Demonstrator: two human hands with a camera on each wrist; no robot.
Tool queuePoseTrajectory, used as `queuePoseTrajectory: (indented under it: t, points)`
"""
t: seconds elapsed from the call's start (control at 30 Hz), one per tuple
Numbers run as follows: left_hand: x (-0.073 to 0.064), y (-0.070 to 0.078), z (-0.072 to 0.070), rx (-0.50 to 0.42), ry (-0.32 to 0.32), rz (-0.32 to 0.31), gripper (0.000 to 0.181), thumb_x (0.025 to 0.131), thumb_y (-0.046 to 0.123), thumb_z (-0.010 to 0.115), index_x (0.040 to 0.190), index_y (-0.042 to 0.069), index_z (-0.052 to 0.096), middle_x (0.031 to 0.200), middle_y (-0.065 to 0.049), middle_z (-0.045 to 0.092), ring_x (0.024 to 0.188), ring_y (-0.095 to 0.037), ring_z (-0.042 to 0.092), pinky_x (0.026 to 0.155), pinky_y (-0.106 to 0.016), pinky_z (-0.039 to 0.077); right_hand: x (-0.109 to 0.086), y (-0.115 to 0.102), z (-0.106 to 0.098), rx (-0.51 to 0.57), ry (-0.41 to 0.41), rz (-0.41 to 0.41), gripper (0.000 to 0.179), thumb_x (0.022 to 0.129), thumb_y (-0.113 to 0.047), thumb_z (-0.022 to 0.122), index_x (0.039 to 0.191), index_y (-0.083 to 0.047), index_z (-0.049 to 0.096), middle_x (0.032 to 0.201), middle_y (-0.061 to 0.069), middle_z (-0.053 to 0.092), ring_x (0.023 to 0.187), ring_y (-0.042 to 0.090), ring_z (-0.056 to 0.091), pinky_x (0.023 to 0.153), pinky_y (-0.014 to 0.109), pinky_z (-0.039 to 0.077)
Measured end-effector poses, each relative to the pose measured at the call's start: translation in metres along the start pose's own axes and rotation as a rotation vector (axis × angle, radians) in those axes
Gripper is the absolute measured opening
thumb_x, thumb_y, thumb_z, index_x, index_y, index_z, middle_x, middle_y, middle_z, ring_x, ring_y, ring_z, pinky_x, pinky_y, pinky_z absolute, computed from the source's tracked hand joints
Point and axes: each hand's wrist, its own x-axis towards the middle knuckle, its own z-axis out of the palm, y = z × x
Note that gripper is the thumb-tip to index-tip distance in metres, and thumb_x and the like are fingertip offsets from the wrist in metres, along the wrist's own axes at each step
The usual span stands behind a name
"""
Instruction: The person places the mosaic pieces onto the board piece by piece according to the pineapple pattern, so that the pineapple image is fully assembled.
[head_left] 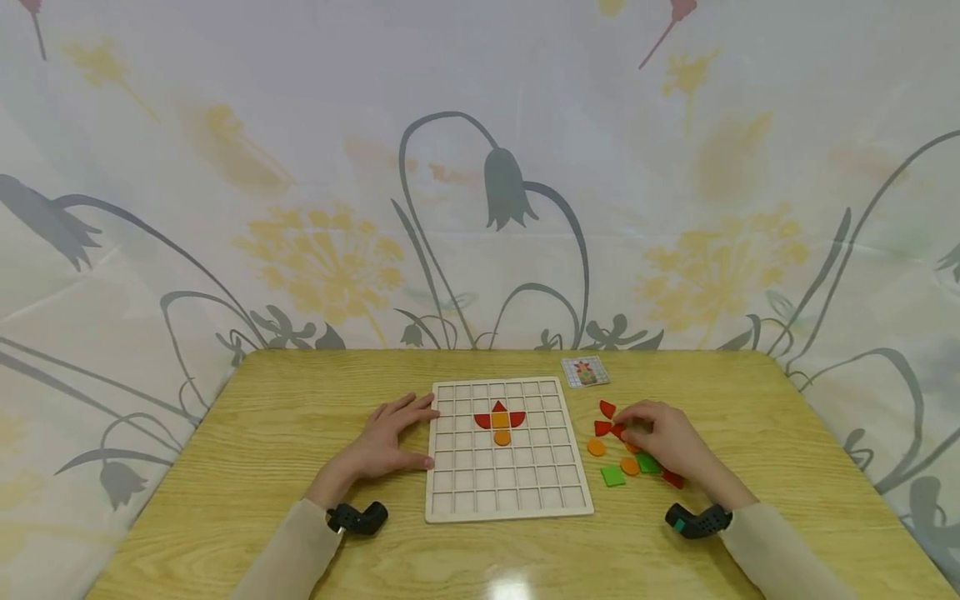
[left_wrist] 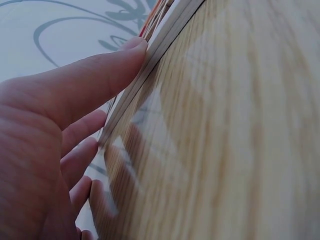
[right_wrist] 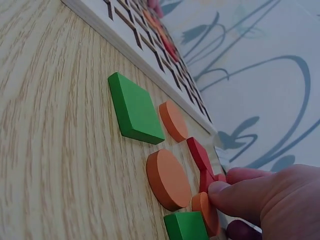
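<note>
The tabletop (head_left: 247, 467) is stretching well beyond my hands on both sides, with the grid board (head_left: 510, 515) lying between them. My left hand (head_left: 386, 437) is resting with fingers straightened and apart, thumb and fingertip touching the board's left edge. My right hand (head_left: 663, 435), palm down, is bending near a green square (head_left: 612, 476) and orange discs (head_left: 596, 448), pinching a small red piece (head_left: 617, 431).
</note>
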Motion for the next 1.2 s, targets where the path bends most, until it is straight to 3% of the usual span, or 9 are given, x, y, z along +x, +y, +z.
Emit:
queuePoseTrajectory:
  t: [0.1, 0.33, 0.6, 0.83, 0.97, 1.03, 1.2]
  points:
    - [0.0, 0.001, 0.0, 0.005, 0.003, 0.005, 0.072, 0.082, 0.041, 0.08, 0.144, 0.015, 0.055, 0.161, -0.005, 0.032, 0.15, -0.037, 0.015, 0.113, -0.066, 0.004, 0.001, 0.001, 0.001, 0.007, -0.013, 0.014, 0.018, 0.09, -0.005, 0.073, 0.106, -0.011, 0.075, 0.107, 0.006, 0.069, 0.095, 0.026, 0.064, 0.078, 0.039, 0.053]
    - [0.0, 0.001, -0.001, 0.01, 0.005, 0.011, 0.072, 0.082, 0.04, 0.08, 0.143, 0.013, 0.055, 0.16, -0.007, 0.033, 0.149, -0.038, 0.016, 0.113, -0.066, 0.005, 0.004, 0.002, 0.005, -0.024, -0.016, -0.027, 0.02, 0.087, -0.01, 0.077, 0.107, -0.009, 0.076, 0.107, 0.007, 0.069, 0.1, 0.032, 0.063, 0.088, 0.052, 0.049]
    - [-0.001, 0.003, -0.001, 0.01, 0.005, 0.012, 0.072, 0.082, 0.039, 0.08, 0.144, 0.013, 0.055, 0.16, -0.007, 0.033, 0.149, -0.038, 0.016, 0.113, -0.066, 0.005, 0.007, 0.001, 0.006, -0.014, -0.061, 0.008, 0.025, 0.087, -0.004, 0.074, 0.112, -0.005, 0.074, 0.105, 0.006, 0.069, 0.098, 0.03, 0.063, 0.083, 0.047, 0.052]
    - [-0.001, 0.005, -0.001, 0.012, 0.011, 0.021, 0.071, 0.083, 0.038, 0.08, 0.144, 0.012, 0.055, 0.16, -0.009, 0.033, 0.149, -0.039, 0.017, 0.112, -0.067, 0.006, 0.011, 0.0, 0.005, -0.003, -0.091, 0.005, 0.021, 0.084, 0.0, 0.071, 0.104, -0.004, 0.071, 0.099, 0.005, 0.063, 0.089, 0.022, 0.058, 0.077, 0.04, 0.051]
    - [-0.001, 0.005, -0.001, 0.016, 0.014, 0.024, 0.071, 0.083, 0.038, 0.081, 0.143, 0.012, 0.055, 0.159, -0.01, 0.033, 0.148, -0.04, 0.017, 0.112, -0.067, 0.006, 0.01, -0.001, 0.004, 0.038, -0.062, 0.043, 0.018, 0.086, -0.001, 0.072, 0.102, -0.007, 0.068, 0.097, 0.002, 0.064, 0.089, 0.021, 0.06, 0.078, 0.038, 0.052]
    - [-0.001, 0.004, -0.001, 0.016, 0.013, 0.021, 0.071, 0.082, 0.038, 0.081, 0.144, 0.012, 0.055, 0.16, -0.009, 0.033, 0.149, -0.039, 0.017, 0.112, -0.067, 0.006, 0.009, -0.003, 0.003, 0.059, -0.036, 0.06, 0.014, 0.088, -0.002, 0.072, 0.101, -0.008, 0.068, 0.093, 0.001, 0.065, 0.083, 0.019, 0.06, 0.073, 0.034, 0.052]
    - [-0.001, 0.004, -0.001, 0.006, 0.01, 0.015, 0.072, 0.082, 0.038, 0.081, 0.144, 0.012, 0.055, 0.16, -0.008, 0.033, 0.149, -0.039, 0.016, 0.113, -0.066, 0.006, 0.008, -0.011, 0.001, 0.102, 0.032, 0.059, 0.018, 0.093, -0.007, 0.07, 0.11, -0.006, 0.071, 0.097, 0.002, 0.069, 0.082, 0.018, 0.062, 0.067, 0.028, 0.052]
